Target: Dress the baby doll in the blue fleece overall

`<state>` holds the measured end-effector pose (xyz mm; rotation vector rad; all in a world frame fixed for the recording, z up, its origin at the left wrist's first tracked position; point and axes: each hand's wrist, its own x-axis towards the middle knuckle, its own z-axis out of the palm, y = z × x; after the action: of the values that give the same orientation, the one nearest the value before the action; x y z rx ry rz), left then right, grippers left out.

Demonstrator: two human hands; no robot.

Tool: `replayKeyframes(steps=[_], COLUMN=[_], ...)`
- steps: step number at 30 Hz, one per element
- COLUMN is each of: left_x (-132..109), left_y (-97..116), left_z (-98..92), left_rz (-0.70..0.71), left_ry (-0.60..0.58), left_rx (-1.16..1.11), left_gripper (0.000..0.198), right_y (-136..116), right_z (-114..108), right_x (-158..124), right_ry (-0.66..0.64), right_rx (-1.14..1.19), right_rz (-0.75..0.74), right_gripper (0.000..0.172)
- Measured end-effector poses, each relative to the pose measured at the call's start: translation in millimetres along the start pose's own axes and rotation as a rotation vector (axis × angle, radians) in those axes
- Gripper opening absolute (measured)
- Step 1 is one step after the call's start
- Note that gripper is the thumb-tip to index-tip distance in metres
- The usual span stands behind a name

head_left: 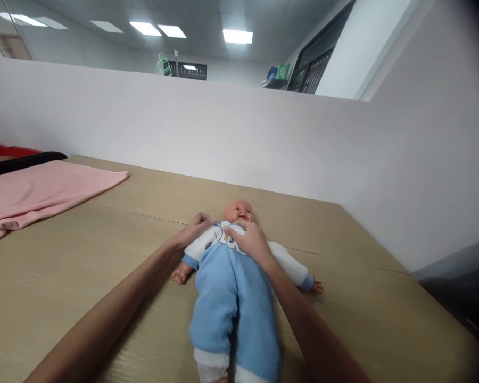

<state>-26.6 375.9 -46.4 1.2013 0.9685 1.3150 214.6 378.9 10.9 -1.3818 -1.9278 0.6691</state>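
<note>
A baby doll [239, 210] lies on its back on the table, head away from me, arms spread to both sides. It wears a fluffy romper [235, 287] with blue legs, blue cuffs and a white top bearing a small print. My left hand [196, 229] is closed at the romper's shoulder on the left, fingers bent against the cloth near the neck. Across the upper chest, just under the doll's chin, lies my right hand [251, 239], thumb and fingers pinching the neckline. The fingertips of both hands are partly hidden.
A pink cloth [43, 191] is spread on the wooden table [143, 239] at the left. Behind it are a black-edged object [32, 159] and something red [3, 150]. A white partition wall [183, 127] borders the table's far side.
</note>
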Motion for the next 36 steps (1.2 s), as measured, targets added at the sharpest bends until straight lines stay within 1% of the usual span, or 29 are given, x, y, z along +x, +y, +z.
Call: replayKeyframes(steps=[2, 4, 6, 9, 14, 17, 19, 21, 23, 25, 27, 28, 30, 32, 34, 36], left_x=[-6.1, -10.4, -11.5, -9.0, -6.1, -6.6, -7.6, -8.9, -10.2, -11.2, -11.3, -11.0, -10.4, -11.2, -14.9, -21.0], left_y=[8.2, 13.1, 14.9, 15.2, 17.0, 19.5, 21.6, 23.6, 25.0, 25.8, 26.5, 27.0, 29.1, 32.8, 37.7, 42.2], left_z=[-6.6, -14.2, -20.5, -24.6, -22.4, -21.2, -20.5, -19.5, -18.6, -18.8, -20.4, -21.5, -22.7, -18.8, -5.4, 19.8], left_rz=[-0.022, -0.055, -0.069, -0.063, -0.038, -0.036, -0.04, -0.04, -0.035, -0.022, -0.017, -0.017, -0.002, 0.079, 0.227, 0.38], left_ry=[-0.046, -0.117, -0.172, -0.198, -0.207, -0.216, -0.234, -0.25, -0.255, -0.253, -0.273, -0.288, -0.3, -0.251, -0.167, -0.117], left_rx=[0.166, 0.339, 0.418, 0.421, 0.386, 0.404, 0.407, 0.397, 0.386, 0.377, 0.385, 0.401, 0.467, 0.568, 0.691, 0.784], left_gripper=[0.047, 0.048, 0.046, 0.042, 0.038, 0.038, 0.037, 0.036, 0.037, 0.04, 0.043, 0.044, 0.042, 0.035, 0.027, 0.025], right_y=[3.2, 5.5, 6.8, 7.8, 6.3, 3.6, 2.6, 4.3, 10.4, 21.7, 38.2, 48.0, 69.7, 92.6, 114.9, 134.3], right_z=[0.7, 1.4, 1.0, -2.1, -8.5, -13.1, -18.7, -27.1, -37.1, -47.2, -56.5, -61.0, -70.0, -80.0, -91.2, -103.0], right_x=[2.8, 4.3, 4.4, 3.5, 1.5, -0.2, -2.6, -7.4, -16.0, -29.4, -47.9, -58.8, -82.7, -107.3, -128.9, -144.4], right_ry=[0.007, 0.036, 0.062, 0.076, 0.07, 0.03, -0.021, -0.074, -0.087, -0.061, -0.002, 0.042, 0.175, 0.266, 0.287, 0.266], right_rx=[0.027, 0.024, 0.006, -0.025, -0.097, -0.13, -0.136, -0.118, -0.072, -0.035, -0.041, -0.062, -0.132, -0.207, -0.26, -0.28], right_rz=[0.022, 0.046, 0.065, 0.074, 0.039, 0.025, 0.037, 0.043, 0.036, 0.033, 0.025, 0.003, -0.071, -0.149, -0.2, -0.209], right_gripper=[0.032, 0.031, 0.03, 0.027, 0.026, 0.025, 0.027, 0.029, 0.033, 0.038, 0.041, 0.041, 0.038, 0.033, 0.031, 0.042])
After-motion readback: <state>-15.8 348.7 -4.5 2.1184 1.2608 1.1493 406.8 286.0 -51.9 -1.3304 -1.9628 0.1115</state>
